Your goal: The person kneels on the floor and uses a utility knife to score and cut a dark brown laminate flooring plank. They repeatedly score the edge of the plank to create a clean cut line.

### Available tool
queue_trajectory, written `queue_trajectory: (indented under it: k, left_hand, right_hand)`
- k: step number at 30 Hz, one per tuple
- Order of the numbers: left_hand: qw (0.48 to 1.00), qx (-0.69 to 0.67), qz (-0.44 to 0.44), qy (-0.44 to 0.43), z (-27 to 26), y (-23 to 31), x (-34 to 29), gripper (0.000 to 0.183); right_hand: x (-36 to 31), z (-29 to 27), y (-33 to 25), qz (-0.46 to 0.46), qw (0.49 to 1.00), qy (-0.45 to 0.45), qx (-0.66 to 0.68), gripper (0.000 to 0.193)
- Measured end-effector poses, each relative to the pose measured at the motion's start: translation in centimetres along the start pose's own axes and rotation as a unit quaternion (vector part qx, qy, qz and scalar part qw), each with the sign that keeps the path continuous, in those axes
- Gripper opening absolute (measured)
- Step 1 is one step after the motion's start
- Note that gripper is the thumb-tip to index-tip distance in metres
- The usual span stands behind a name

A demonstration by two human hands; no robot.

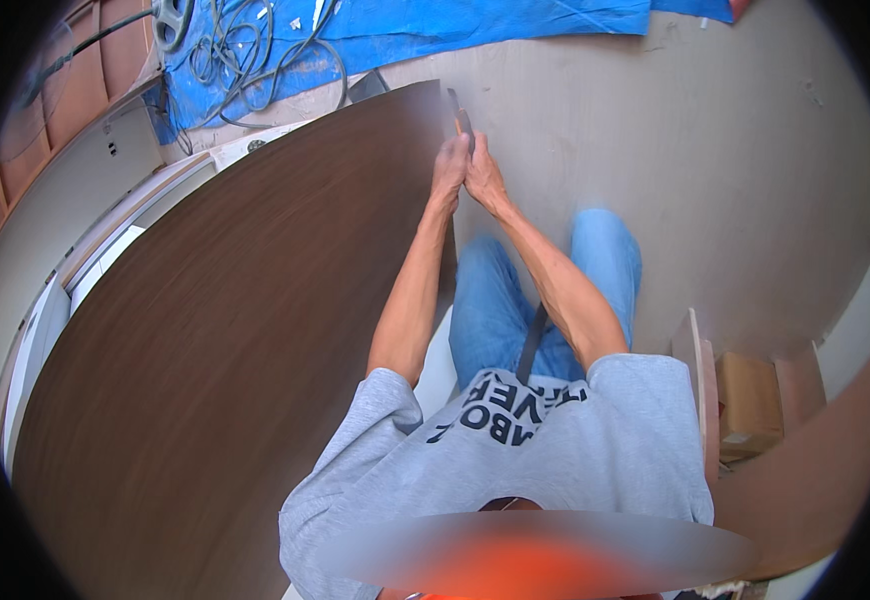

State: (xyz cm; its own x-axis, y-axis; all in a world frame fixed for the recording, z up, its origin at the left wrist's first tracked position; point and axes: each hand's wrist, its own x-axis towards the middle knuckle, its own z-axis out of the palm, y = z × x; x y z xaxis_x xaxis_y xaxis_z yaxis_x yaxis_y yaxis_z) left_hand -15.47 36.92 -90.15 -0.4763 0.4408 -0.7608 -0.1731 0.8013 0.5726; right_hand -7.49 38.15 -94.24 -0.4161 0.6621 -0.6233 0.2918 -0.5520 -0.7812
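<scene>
A large dark brown wood-grain panel [205, 330] fills the left side, its right edge running beside my hands. At the far end of that edge, both hands meet around a slim tool [462, 121] with an orange and dark body and a narrow, blade-like tip pointing away from me. My left hand [449, 172] is closed against it, blurred by motion, right next to the panel edge. My right hand [484, 176] wraps the tool's near end from the right. The fingers partly hide the handle, so its exact kind is unclear.
Blue sheeting [405, 30] covers the floor at the far side, with tangled dark cables [245, 60] on it. White cabinet parts [120, 250] stand beyond the panel at left. A cardboard box [748, 405] sits among boards at right. My knees are right of the panel.
</scene>
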Motion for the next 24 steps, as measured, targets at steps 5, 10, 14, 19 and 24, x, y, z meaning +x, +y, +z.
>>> queue_trajectory:
  k: [5, 10, 14, 19, 24]
  left_hand:
    - [0.998, -0.036, 0.028, -0.035, -1.4, -2.1, 3.9, 0.067]
    - [0.995, -0.082, 0.033, -0.035, -1.5, -3.9, 5.3, 0.066]
    - [0.994, -0.108, 0.023, -0.015, -1.4, -4.5, 5.6, 0.065]
    - [0.992, -0.113, 0.041, -0.029, -1.9, -4.7, 6.5, 0.059]
    - [0.992, -0.121, 0.044, -0.021, -2.1, -4.6, 7.3, 0.056]
  right_hand:
    - [2.4, 2.1, 0.7, -0.07, 0.996, 0.005, 0.059, 0.037]
    - [3.2, 3.0, 1.9, -0.067, 0.996, 0.028, 0.059, 0.037]
    - [3.4, 3.2, 2.1, -0.05, 0.997, 0.016, 0.051, 0.037]
    - [4.2, 3.8, 2.4, -0.062, 0.998, 0.005, 0.022, 0.044]
    - [5.0, 4.2, 2.8, -0.063, 0.998, -0.001, 0.019, 0.047]
